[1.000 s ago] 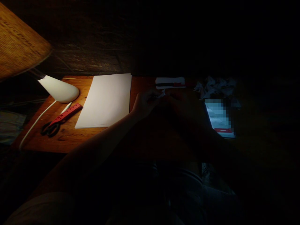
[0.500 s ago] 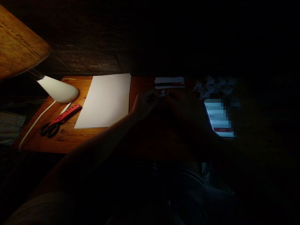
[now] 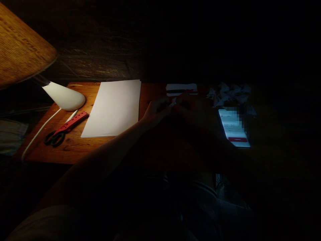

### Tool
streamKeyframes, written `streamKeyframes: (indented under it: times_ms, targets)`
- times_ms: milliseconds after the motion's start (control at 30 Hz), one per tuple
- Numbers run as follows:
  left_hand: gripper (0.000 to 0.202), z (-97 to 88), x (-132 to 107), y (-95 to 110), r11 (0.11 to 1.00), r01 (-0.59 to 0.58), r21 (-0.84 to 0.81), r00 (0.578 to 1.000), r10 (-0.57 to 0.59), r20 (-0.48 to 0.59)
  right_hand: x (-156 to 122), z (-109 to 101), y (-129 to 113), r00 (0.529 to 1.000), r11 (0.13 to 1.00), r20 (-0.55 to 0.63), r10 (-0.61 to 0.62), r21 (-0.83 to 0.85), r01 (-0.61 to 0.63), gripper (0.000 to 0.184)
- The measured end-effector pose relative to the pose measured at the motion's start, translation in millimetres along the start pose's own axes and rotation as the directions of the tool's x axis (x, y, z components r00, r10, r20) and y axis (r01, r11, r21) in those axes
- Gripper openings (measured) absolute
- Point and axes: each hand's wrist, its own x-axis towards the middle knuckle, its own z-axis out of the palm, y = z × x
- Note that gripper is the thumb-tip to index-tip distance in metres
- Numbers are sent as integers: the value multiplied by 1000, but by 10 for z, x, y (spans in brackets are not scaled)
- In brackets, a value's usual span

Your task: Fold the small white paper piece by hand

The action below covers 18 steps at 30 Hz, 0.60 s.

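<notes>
Between my two hands is a small folded piece of white paper (image 3: 174,101), pinched in the fingertips over the dark middle of the table. My left hand (image 3: 156,109) is closed on its left side, with thumb and forefinger together at the paper. From the other side my right hand (image 3: 186,106) grips the same piece; deep shadow hides most of its fingers. Just beyond the hands lies a white sheet or card (image 3: 181,86) with a dark and red slender object (image 3: 179,91) across it, too dim to name.
A stack of white paper (image 3: 114,108) lies left of my hands. Further left are scissors with a red cover (image 3: 67,127) and a lamp with a white base (image 3: 66,97). On the right, a lit phone (image 3: 234,129) lies before several crumpled or folded white papers (image 3: 229,93).
My fingers have shifted slightly around the small paper, which now stands more upright between them. The view has moved a little; the things on the table stay put.
</notes>
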Motion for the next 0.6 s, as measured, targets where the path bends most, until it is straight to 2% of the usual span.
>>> streamKeyframes:
  times_ms: [133, 233, 367, 467, 600]
  targets:
    - [42, -9, 0, 33, 999, 47, -25, 998, -46, 35, -16, -38, -18, 999, 999, 18, -33, -24, 33, 8]
    - [43, -6, 8, 34, 999, 38, -23, 999, -38, 21, 40, 60, 108, 999, 999, 7, -35, 43, 34, 6]
    - [41, -7, 22, 32, 1000, 23, -17, 1000, -24, -18, 88, 171, 208, 999, 988, -16, 33, 155, -30, 10]
    - [41, -13, 27, 29, 1000, 15, -17, 1000, -16, -25, 66, 133, 161, 998, 988, 3, 64, 138, -64, 12]
    - [40, -11, 27, 20, 999, 23, -24, 999, -24, -24, 48, 65, 144, 999, 993, 50, 22, 114, -27, 14]
